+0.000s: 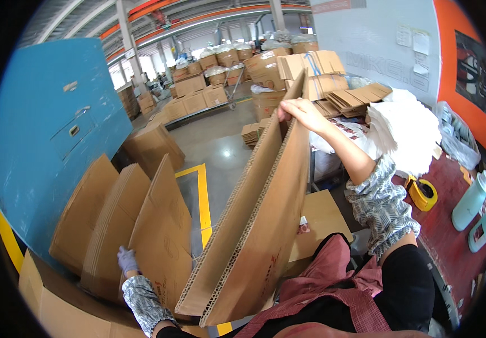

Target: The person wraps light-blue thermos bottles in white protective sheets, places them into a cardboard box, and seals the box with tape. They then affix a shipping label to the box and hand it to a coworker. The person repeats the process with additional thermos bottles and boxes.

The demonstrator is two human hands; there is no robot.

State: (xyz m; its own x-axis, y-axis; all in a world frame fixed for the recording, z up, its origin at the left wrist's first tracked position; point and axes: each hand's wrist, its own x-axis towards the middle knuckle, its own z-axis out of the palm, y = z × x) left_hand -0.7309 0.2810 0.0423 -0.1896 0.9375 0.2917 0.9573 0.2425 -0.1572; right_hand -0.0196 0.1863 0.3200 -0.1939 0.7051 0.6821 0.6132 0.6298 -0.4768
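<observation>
A flattened double-wall cardboard carton (pixel 264 219) stands tilted in front of me, its two panels spread apart in a narrow V. With my bare right hand (pixel 302 113) I grip it near its far upper end. My left hand (pixel 128 261), in a pale purple glove, touches the left edge of another flat carton (pixel 162 241). Whether its fingers close on that edge is not clear. Just left of it leans a stack of flattened cartons (pixel 116 228), and a further carton (pixel 84 215) rests behind, by a blue panel.
The blue machine panel (pixel 52 105) rises at the left. A red table (pixel 445 224) on the right bears a yellow tape dispenser (pixel 422 193), light-blue bottles (pixel 471 200) and a white pile (pixel 403 131). Strapped cartons (pixel 314 67) stand ahead. An open box (pixel 74 312) sits lower left.
</observation>
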